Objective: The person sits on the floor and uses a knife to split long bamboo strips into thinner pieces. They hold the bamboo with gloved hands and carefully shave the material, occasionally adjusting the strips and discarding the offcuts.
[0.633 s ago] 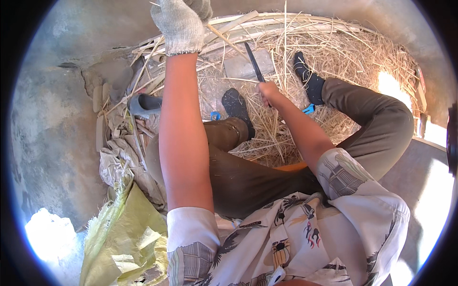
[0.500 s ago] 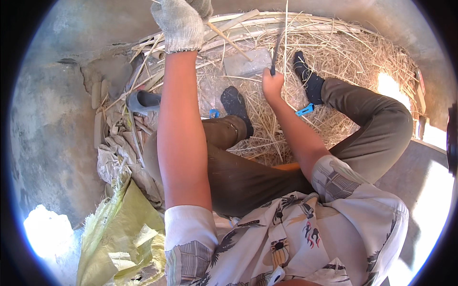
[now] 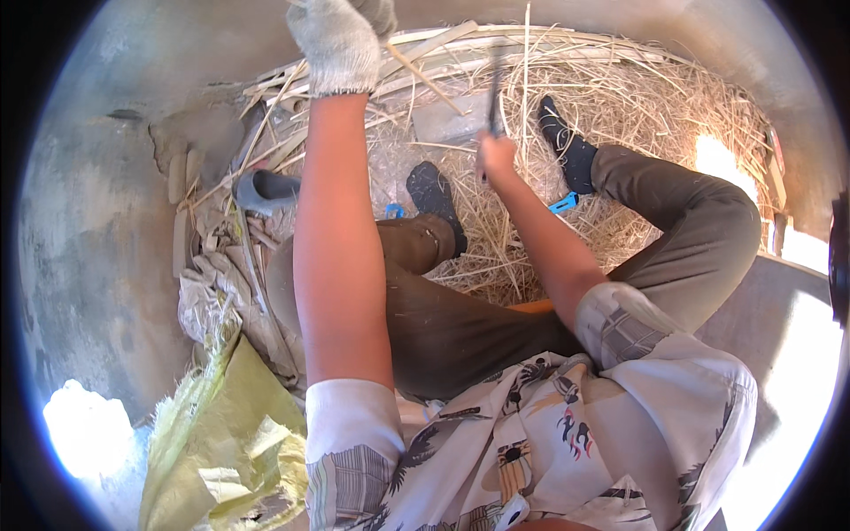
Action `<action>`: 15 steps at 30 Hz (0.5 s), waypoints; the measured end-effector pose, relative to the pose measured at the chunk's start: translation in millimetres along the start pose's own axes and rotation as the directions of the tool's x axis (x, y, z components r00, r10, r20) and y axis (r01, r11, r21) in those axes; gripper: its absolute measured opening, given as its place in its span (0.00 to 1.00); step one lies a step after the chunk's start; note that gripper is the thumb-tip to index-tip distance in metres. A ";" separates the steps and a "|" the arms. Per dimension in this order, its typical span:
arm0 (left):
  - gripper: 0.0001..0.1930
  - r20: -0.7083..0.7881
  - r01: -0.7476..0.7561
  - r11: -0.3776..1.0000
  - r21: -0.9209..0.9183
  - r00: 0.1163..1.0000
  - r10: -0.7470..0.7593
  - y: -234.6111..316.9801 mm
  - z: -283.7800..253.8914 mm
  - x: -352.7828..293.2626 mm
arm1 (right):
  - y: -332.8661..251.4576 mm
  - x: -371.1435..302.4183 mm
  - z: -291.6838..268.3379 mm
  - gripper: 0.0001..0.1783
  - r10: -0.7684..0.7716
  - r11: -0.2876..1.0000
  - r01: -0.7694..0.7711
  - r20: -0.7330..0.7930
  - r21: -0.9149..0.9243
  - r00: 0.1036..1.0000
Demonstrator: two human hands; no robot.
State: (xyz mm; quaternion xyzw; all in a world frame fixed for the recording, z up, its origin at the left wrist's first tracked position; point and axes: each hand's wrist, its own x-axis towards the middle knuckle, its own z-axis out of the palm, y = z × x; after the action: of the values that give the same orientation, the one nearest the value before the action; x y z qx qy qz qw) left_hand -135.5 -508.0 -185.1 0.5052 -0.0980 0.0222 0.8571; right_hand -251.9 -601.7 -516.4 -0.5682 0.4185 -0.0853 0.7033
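My left hand [image 3: 340, 46], in a pale knitted work glove, is raised at the top edge with its fingers closed round a thin bamboo strip. The strip [image 3: 425, 80] slants out of the glove down to the right, ending over a flat grey block [image 3: 447, 120]. Bare and closed, my right hand [image 3: 496, 157] grips a long, dark, narrow knife [image 3: 494, 93]. Its blade points away from me, a little blurred, past the block's right end. The glove's fingertips are partly cut off by the picture's edge.
Straw-like shavings [image 3: 637, 97] cover the floor, with long strips [image 3: 549, 37] along the far wall. My socked feet [image 3: 434, 190] flank the work area. A grey shoe [image 3: 264, 190] and yellow woven sacking [image 3: 204, 425] lie left; a blue tool [image 3: 564, 203] sits near my right foot.
My right hand has shifted slightly left and nearer to me, with the knife more upright in the picture. My gloved left hand and the strip have barely moved.
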 end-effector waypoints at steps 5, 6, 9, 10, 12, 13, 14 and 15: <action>0.28 0.132 0.086 0.996 0.018 0.987 -0.088 5.2 3.4 -2.7 | 20.9 9.1 -25.2 0.12 0.569 0.821 -0.530 0.365 -0.211 0.737; 0.28 0.109 0.101 0.994 0.037 0.989 -0.104 7.8 -0.5 -3.6 | 18.6 17.3 -25.8 0.12 0.453 0.891 -0.420 0.304 -0.170 0.838; 0.25 0.044 0.050 0.986 0.157 0.997 -0.058 3.7 2.9 -11.7 | -10.2 20.5 -22.2 0.12 0.076 0.988 -0.083 0.057 0.131 0.995; 0.24 0.026 0.029 0.973 0.228 0.999 -0.036 4.6 5.0 -15.6 | -16.3 19.0 -21.7 0.12 0.004 0.924 0.008 -0.030 0.382 1.000; 0.22 0.134 0.083 0.988 0.127 0.986 -0.100 0.9 16.8 -17.2 | 51.4 57.5 -0.5 0.14 -0.001 0.890 0.203 -0.444 0.408 0.896; 0.22 0.147 0.098 0.991 0.095 0.983 -0.111 3.3 5.1 -16.2 | 49.5 47.9 -2.4 0.14 0.077 0.977 -0.031 -0.214 0.209 0.974; 0.22 0.162 0.114 0.991 0.063 0.979 -0.123 5.3 -5.5 -15.0 | 49.7 35.2 -14.0 0.14 0.210 0.976 -0.209 -0.001 -0.055 0.978; 0.23 0.163 0.129 0.990 0.053 0.977 -0.136 9.2 -10.2 -18.0 | 48.2 28.6 -22.9 0.15 0.380 0.886 -0.309 0.160 -0.345 0.911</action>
State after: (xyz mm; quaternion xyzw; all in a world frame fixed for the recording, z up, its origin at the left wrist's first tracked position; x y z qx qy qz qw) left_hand -152.9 -493.5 -185.4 0.5285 -0.1348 -0.0748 0.8348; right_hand -266.6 -619.0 -572.6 -0.5943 0.4396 0.1733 0.6508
